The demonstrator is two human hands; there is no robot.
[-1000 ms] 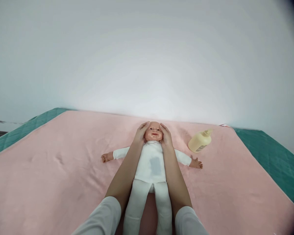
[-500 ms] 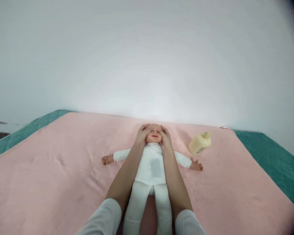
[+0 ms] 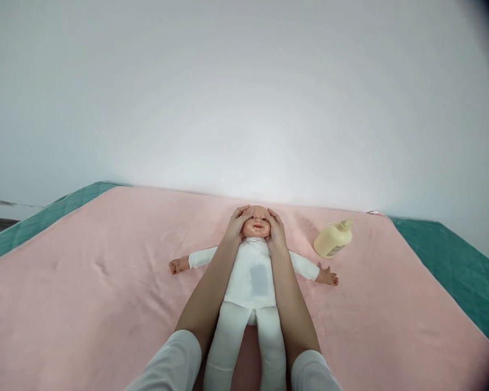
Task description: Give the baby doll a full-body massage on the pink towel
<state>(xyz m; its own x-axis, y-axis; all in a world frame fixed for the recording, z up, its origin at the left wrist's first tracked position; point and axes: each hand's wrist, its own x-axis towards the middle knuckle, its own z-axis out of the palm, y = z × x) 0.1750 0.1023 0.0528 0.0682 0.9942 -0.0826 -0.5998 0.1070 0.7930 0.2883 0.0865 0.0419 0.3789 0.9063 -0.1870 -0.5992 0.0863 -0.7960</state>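
Observation:
A baby doll (image 3: pixel 244 277) with a white cloth body lies on its back, head away from me and arms spread wide. A grey patch marks its chest. My left hand (image 3: pixel 237 224) is wrapped round the left side of the doll's head, thumb on the brow near the eye. On the other side, my right hand (image 3: pixel 276 227) cups the head the same way, its thumb also at the brow. The fingers behind the head are partly hidden. My forearms run along both sides of the doll's body, crossing over its upper arms.
A yellow pump bottle (image 3: pixel 333 239) stands tilted-looking to the right, beyond the doll's outstretched arm. Under everything lies a pink blanket (image 3: pixel 85 282), with a green quilted cover (image 3: pixel 452 260) showing at both sides. A pale wall (image 3: pixel 244 98) rises behind the far edge.
Both thumbs have shifted slightly up and outward on the doll's brow, so its eyes show more. The doll and the bottle stay where they were.

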